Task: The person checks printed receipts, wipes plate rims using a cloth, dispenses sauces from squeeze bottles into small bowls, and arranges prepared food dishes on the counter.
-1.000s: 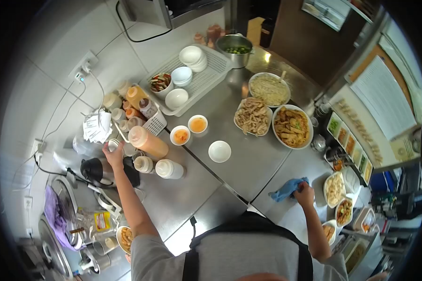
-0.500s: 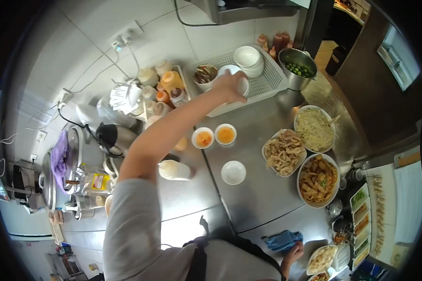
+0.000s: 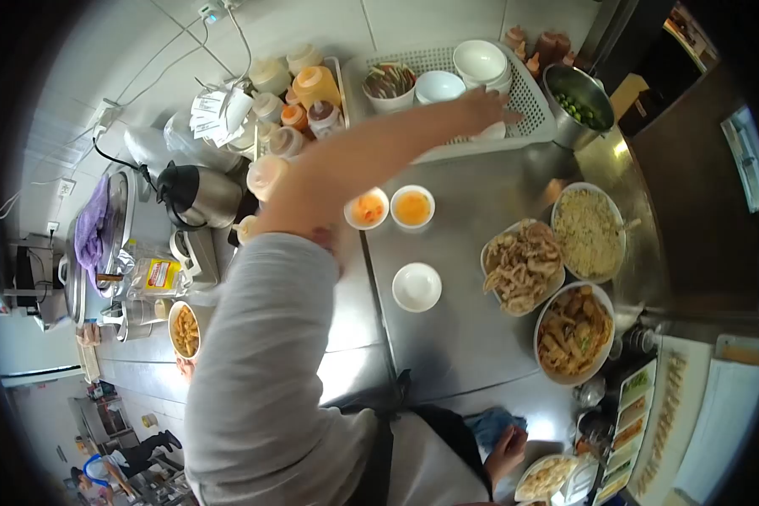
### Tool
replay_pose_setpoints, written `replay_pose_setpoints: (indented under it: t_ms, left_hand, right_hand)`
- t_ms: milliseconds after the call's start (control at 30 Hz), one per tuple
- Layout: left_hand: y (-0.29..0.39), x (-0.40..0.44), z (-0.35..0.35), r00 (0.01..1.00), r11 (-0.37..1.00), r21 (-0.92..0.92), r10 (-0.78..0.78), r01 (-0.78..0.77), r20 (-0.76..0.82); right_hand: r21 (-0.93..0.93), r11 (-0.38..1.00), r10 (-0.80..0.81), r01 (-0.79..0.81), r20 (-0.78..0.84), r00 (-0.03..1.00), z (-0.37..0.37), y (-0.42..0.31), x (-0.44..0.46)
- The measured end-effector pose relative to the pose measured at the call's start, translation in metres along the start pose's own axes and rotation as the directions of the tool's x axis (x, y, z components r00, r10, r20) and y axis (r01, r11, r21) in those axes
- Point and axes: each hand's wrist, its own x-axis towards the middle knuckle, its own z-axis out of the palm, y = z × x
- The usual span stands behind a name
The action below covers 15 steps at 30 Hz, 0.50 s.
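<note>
My left arm, in a grey sleeve, reaches across to a white perforated basket (image 3: 527,118). There my left hand (image 3: 481,111) is closed on a white bowl (image 3: 491,132), mostly hidden under it. Beside the hand are a stack of white bowls (image 3: 481,61), another bowl (image 3: 440,86) and a bowl of dark strips (image 3: 390,87). At the bottom right, my right hand (image 3: 506,451) has curled fingers against a crumpled blue cloth (image 3: 485,426). An empty small white bowl (image 3: 417,287) stands on the steel table, below two bowls of orange liquid (image 3: 367,208) (image 3: 412,207).
Right of the table stand meat strips (image 3: 523,261), a rice-like dish (image 3: 589,232), a noodle dish (image 3: 573,331) and a pot of green pieces (image 3: 578,110). Left are sauce bottles (image 3: 316,84), a thermal jug (image 3: 198,194) and a pasta bowl (image 3: 185,329) with a person's fingers beside it.
The view has shifted. My left hand has moved right along the basket, with the white bowl under it. The pasta bowl at left now shows more fully; the white squeeze bottle is out of sight.
</note>
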Motion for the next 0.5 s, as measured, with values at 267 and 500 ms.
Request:
replay_pose_setpoints:
  t_ms: [267, 500]
  left_hand:
    - [0.097, -0.179, -0.145, 0.854, 0.832, -0.544, 0.204, 0.106, 0.479]
    - [0.217, -0.280, -0.089, 0.879, 0.604, -0.795, 0.348, 0.056, 0.326]
  right_hand:
    - [-0.124, 0.959, -0.255, 0.256, 0.022, 0.967, -0.021, -0.001, 0.046]
    - [-0.459, 0.859, -0.303, 0.228, -0.097, 0.948, -0.118, 0.042, 0.231]
